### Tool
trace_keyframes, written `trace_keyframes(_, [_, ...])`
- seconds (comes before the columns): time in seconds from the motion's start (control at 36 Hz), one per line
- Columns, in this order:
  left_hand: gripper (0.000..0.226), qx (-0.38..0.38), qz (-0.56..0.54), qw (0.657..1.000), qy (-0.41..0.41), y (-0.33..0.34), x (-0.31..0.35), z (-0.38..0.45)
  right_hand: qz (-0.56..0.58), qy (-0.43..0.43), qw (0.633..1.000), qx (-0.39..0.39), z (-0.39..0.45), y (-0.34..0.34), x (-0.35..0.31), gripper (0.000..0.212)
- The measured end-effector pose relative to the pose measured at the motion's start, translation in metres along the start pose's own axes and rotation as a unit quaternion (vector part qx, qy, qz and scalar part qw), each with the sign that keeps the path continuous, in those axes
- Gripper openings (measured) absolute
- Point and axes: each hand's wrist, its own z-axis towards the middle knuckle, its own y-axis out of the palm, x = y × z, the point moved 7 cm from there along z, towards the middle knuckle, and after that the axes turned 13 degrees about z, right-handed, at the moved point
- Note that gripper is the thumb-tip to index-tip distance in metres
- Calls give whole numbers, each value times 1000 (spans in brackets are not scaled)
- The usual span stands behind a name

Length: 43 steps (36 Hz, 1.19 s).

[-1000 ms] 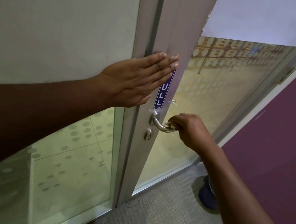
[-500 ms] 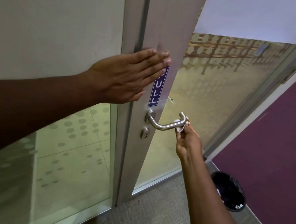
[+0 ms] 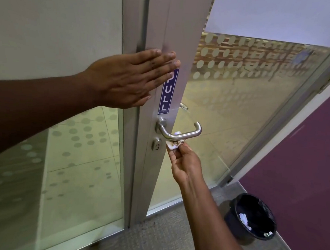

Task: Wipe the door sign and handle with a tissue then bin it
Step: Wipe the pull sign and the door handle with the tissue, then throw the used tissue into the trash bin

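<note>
A blue PULL sign (image 3: 167, 93) runs vertically down the metal door frame (image 3: 147, 162). My left hand (image 3: 128, 81) lies flat and open against that frame, its fingertips over the sign's top. Below the sign is the steel lever handle (image 3: 181, 134), with a keyhole (image 3: 157, 144) under it. My right hand (image 3: 185, 162) pinches a crumpled, soiled white tissue (image 3: 174, 145) against the underside of the lever's middle. A black bin (image 3: 251, 216) with a dark liner and scraps of paper stands on the floor at lower right.
The door is glass with frosted dots (image 3: 240, 91) and stands ajar. A fixed glass panel (image 3: 69, 167) is on the left. A purple wall (image 3: 304, 154) runs along the right. Grey carpet (image 3: 162, 238) covers the floor.
My right hand let go of the lever's end and now holds the tissue under the lever's middle. The bin has come fully into view. My left hand stays flat on the frame.
</note>
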Motion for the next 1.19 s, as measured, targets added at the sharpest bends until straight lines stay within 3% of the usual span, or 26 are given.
trace_keyframes(0.14, [74, 3, -18, 1000, -11, -2, -5, 1, -21, 19, 1000, -13, -12, -6, 0, 19])
trace_keyframes(0.33, [76, 47, -79, 994, -55, -10, -14, 1, -17, -21, 999, -38, -25, -6, -28, 21])
trace_keyframes(0.44, [79, 60, -162, 980, -101, -21, -14, 2, -74, -44, 994, -60, -33, 0, -53, 24])
trace_keyframes(0.64, [78, 74, -236, 962, -116, -41, 4, 11, -159, -96, 981, -51, -47, 3, -85, 27])
trace_keyframes(0.86, [76, 78, -296, 947, -96, -74, 36, 36, -153, -113, 979, -67, -67, 6, -108, 33])
trace_keyframes(1.19, [68, 73, -410, 909, -21, -122, 107, 103, -207, -167, 963, -47, -73, -33, -169, 22])
